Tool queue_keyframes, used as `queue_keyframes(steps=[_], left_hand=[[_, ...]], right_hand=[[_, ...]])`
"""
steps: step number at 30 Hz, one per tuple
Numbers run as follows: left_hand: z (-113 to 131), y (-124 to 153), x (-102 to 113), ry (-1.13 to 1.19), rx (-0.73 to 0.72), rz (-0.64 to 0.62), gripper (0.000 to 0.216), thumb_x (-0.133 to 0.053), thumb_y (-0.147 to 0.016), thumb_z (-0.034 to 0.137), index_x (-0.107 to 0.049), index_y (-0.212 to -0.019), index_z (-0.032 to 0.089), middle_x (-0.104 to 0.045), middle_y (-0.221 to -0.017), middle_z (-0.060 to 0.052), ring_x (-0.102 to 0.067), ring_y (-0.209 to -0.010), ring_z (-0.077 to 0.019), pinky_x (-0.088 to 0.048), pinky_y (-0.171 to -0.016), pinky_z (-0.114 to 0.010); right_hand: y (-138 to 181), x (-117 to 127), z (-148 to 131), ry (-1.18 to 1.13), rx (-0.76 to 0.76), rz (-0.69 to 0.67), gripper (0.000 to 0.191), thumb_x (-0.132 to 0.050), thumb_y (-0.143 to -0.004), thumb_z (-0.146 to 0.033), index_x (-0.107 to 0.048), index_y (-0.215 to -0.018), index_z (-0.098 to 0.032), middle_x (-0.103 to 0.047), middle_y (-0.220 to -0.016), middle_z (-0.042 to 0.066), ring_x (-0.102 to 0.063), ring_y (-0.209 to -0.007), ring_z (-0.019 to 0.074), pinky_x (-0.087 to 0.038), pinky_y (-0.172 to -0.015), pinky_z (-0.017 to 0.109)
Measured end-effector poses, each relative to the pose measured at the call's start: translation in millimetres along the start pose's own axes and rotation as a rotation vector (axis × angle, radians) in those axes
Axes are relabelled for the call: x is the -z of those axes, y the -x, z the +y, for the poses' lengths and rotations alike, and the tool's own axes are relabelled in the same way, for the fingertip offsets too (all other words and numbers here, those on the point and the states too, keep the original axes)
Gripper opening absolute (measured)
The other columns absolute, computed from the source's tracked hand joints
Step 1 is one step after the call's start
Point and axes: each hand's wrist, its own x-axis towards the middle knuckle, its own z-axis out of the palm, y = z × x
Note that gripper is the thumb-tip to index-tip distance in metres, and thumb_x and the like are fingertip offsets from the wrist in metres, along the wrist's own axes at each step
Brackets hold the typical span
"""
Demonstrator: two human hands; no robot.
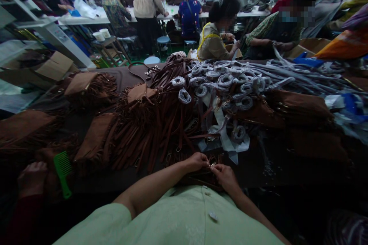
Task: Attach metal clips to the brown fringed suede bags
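Behind both hands (211, 166) pinched together on a small clasp (212, 164): brown straps (161, 130), wrapped rolls (224, 80), green comb (62, 170) at left.

Single head-worn view, looking forward and down across a worktable (120, 78) from the near edge, wide-angle, close on both hands at 6 o'clock, table stretching off to 12 o'clock, other workers far back at 12 to 2 o'clock, no second view to overlap.

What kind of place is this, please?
Probably a workshop where bags are put together by hand. Brown fringed bags and loose straps are piled on a long table, and other people sit working at tables nearby.
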Motion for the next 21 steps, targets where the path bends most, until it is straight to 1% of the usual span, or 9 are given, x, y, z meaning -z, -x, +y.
queue_keyframes(steps=[2,4,6,9,13,15,18,21], left_hand=[[0.2,-0.8,-1.0,-0.095,-0.025,-0.013,0.026,-0.056,-0.075,0.031,-0.069,-0.088,0.012,-0.064,-0.073,0.000,-0.054,-0.068,-0.0118,-0.039,-0.061,-0.021],[0.3,-0.7,-2.2,-0.155,-0.055,-0.055,0.025,-0.055,-0.076,0.030,-0.069,-0.089,0.014,-0.064,-0.074,0.000,-0.054,-0.068,-0.0115,-0.039,-0.061,-0.020],[-0.1,-0.2,-3.5,-0.171,-0.067,-0.082,0.025,-0.054,-0.076,0.030,-0.069,-0.089,0.015,-0.064,-0.075,0.000,-0.054,-0.069,-0.0113,-0.039,-0.061,-0.020],[-2.2,-0.4,-5.4,-0.172,-0.044,-0.074,0.027,-0.054,-0.076,0.032,-0.069,-0.090,0.015,-0.064,-0.075,0.000,-0.054,-0.067,-0.0114,-0.040,-0.061,-0.020],[-7.6,-3.0,-7.3,-0.117,-0.009,-0.057,0.029,-0.058,-0.073,0.031,-0.069,-0.094,0.015,-0.065,-0.076,0.000,-0.056,-0.069,-0.0124,-0.041,-0.062,-0.021],[-10.2,-4.1,-7.5,-0.081,-0.013,-0.065,0.030,-0.059,-0.071,0.031,-0.070,-0.094,0.015,-0.066,-0.077,-0.001,-0.057,-0.071,-0.0130,-0.041,-0.063,-0.021],[-11.4,-4.3,-6.8,-0.024,-0.024,-0.060,0.028,-0.060,-0.070,0.030,-0.072,-0.090,0.015,-0.066,-0.074,-0.001,-0.057,-0.069,-0.0131,-0.041,-0.063,-0.021],[-8.3,-3.7,-5.6,0.024,-0.012,-0.060,0.024,-0.062,-0.068,0.027,-0.072,-0.085,0.013,-0.065,-0.069,0.000,-0.056,-0.065,-0.0125,-0.041,-0.062,-0.021]], right_hand=[[-0.8,-0.4,1.8,-0.049,-0.052,-0.007,0.038,-0.053,-0.073,-0.049,-0.068,-0.077,-0.014,-0.060,-0.053,0.001,-0.050,-0.043,0.0110,-0.034,-0.041,0.020],[-1.5,-0.8,4.4,-0.078,-0.084,-0.019,0.037,-0.053,-0.072,-0.048,-0.067,-0.076,-0.013,-0.057,-0.050,0.000,-0.048,-0.041,0.0101,-0.033,-0.039,0.019],[-1.7,-1.3,7.1,-0.083,-0.088,-0.031,0.037,-0.053,-0.072,-0.047,-0.067,-0.077,-0.013,-0.054,-0.048,-0.001,-0.047,-0.040,0.0100,-0.032,-0.038,0.019],[-1.0,-2.6,9.3,-0.070,-0.068,-0.020,0.038,-0.052,-0.073,-0.048,-0.068,-0.077,-0.014,-0.054,-0.048,-0.001,-0.048,-0.040,0.0102,-0.032,-0.038,0.019],[1.3,-3.9,8.7,-0.032,-0.035,0.000,0.038,-0.051,-0.075,-0.048,-0.069,-0.074,-0.015,-0.055,-0.049,0.000,-0.049,-0.041,0.0106,-0.032,-0.039,0.019],[2.5,-3.7,9.1,-0.019,-0.020,-0.004,0.039,-0.050,-0.076,-0.048,-0.070,-0.077,-0.015,-0.057,-0.050,0.000,-0.050,-0.042,0.0115,-0.033,-0.039,0.020],[3.7,-2.9,11.5,0.000,0.008,-0.004,0.035,-0.053,-0.074,-0.042,-0.072,-0.084,-0.015,-0.063,-0.058,0.003,-0.055,-0.046,0.0130,-0.037,-0.042,0.021],[4.7,-3.2,12.7,0.004,0.026,0.010,0.031,-0.054,-0.072,-0.039,-0.072,-0.082,-0.016,-0.067,-0.065,0.004,-0.058,-0.050,0.0142,-0.040,-0.045,0.022]])
